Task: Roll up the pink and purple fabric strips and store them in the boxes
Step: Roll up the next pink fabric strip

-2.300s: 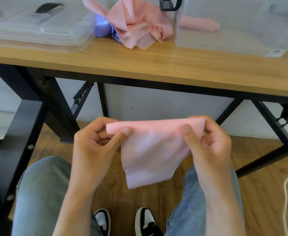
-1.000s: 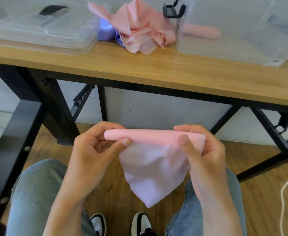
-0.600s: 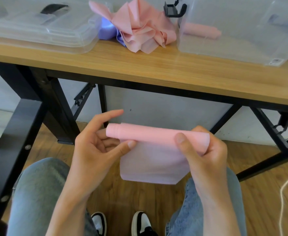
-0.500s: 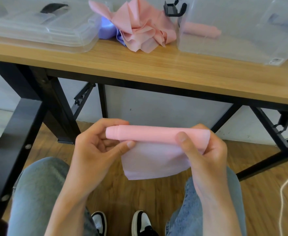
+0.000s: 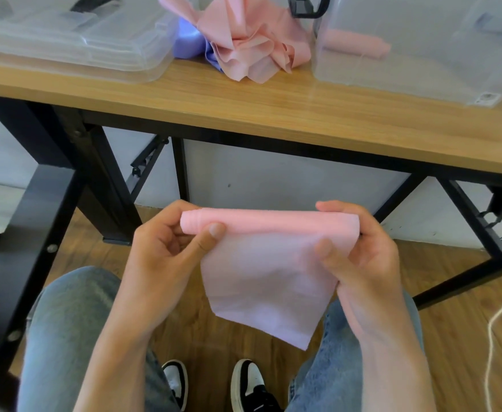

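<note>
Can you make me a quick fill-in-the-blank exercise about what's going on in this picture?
1. Both hands hold a partly rolled strip coloured ____.
2. The loose fabric pile lies on the ____.
3. A finished pink roll sits inside the clear ____ on the right.
4. The left hand and right hand work ____ the tabletop.

Answers: pink; table; box; below

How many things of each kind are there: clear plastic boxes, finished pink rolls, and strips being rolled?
Clear plastic boxes: 2, left box and right box
Finished pink rolls: 1, stored roll
Strips being rolled: 1, pink strip
Total: 4
</note>
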The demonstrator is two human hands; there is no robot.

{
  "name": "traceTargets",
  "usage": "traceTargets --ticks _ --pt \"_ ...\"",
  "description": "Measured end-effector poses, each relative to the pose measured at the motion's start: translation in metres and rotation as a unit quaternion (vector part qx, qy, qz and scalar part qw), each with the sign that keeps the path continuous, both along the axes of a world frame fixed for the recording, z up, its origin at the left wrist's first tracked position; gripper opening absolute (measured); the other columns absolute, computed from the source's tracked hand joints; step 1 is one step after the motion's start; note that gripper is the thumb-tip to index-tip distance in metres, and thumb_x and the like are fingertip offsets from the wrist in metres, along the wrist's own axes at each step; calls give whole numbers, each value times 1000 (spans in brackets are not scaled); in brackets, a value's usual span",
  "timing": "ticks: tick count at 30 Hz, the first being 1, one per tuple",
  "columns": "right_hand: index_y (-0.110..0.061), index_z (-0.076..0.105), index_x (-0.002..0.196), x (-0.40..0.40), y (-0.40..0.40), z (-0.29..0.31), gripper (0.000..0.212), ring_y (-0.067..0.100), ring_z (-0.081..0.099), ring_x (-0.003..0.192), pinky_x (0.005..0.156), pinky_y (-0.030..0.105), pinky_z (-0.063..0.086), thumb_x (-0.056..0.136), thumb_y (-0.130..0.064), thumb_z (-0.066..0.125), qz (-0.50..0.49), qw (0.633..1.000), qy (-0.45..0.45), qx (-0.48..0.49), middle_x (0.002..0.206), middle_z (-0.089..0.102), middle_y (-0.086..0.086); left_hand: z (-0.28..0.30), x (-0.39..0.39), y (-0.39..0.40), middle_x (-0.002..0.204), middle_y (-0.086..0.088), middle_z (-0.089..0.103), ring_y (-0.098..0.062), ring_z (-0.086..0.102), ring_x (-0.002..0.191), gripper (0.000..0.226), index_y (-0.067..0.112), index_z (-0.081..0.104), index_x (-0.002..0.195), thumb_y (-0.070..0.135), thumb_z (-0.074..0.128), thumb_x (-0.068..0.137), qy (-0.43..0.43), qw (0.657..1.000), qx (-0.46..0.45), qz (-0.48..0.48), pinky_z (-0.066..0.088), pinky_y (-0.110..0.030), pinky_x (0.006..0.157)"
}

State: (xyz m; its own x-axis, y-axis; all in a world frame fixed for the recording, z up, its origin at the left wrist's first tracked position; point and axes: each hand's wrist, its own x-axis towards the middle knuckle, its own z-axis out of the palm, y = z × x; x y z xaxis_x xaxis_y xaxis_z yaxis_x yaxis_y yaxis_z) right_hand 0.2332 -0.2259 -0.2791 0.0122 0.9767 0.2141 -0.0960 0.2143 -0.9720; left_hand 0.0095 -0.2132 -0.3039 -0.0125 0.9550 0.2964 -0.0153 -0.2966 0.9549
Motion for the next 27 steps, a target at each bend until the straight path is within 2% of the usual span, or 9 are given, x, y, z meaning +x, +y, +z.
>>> traceTargets --ticks 2,4,7,10,13,16,21,23,27 --pt "-31 76 101 0 -1 1 30 12 72 87 64 23 58 74 -27 90 -15 999 -30 16 94 74 -8 0 2 1 98 7 72 -16 72 93 24 14 64 106 29 62 88 -8 1000 -1 8 58 -19 69" --pt "-31 77 92 -1 -1 -3 19 9 72 83 62 20 56 76 -21 80 -56 997 -39 27 89 75 -7 0 3 0 100 7 73 -13 72 93 32 15 62 115 21 68 84 -18 1000 1 0 59 -20 72" --pt "-32 74 82 -3 0 -5 7 7 69 76 60 19 54 84 -29 80 -84 995 -39 38 79 73 -7 0 4 0 105 1 74 -18 75 93 47 13 60 122 12 74 78 -31 999 1 -18 62 -25 75" --pt "-23 67 81 -3 1 -7 15 6 62 72 61 18 50 82 -37 74 -82 994 -64 45 75 65 -6 -1 1 1 102 4 73 -15 73 93 31 12 65 110 17 72 80 3 1000 20 1 60 -20 73" --pt "-25 67 94 -4 3 -9 20 9 66 82 67 21 53 81 -37 76 -68 997 -35 24 85 68 -6 -2 3 0 97 1 73 -18 72 92 24 11 67 102 27 73 85 22 1000 16 7 59 -20 67" --pt "-29 64 111 -2 2 -7 35 9 69 93 68 24 57 79 -27 81 -49 998 -35 17 96 70 -10 -5 3 1 96 -2 71 -25 71 94 30 12 66 99 39 70 89 40 999 14 24 61 -26 66" --pt "-25 64 96 -1 3 -10 20 0 63 75 59 16 51 82 -30 76 -69 996 -53 26 80 64 -14 -2 3 0 105 3 70 -18 70 99 34 13 65 111 30 77 84 21 999 26 7 60 -21 74" --pt "-27 64 95 -4 3 -11 21 1 63 76 60 17 51 84 -41 76 -78 995 -57 24 81 64 -13 -1 5 -1 110 6 70 -16 71 102 42 13 64 116 24 77 77 21 999 39 -5 60 -21 77" --pt "-31 64 91 -4 5 -12 20 9 61 81 62 25 50 80 -47 70 -74 996 -50 16 86 62 -9 -2 4 -1 104 6 73 -16 72 100 29 16 68 107 28 75 82 33 999 39 2 60 -20 74"
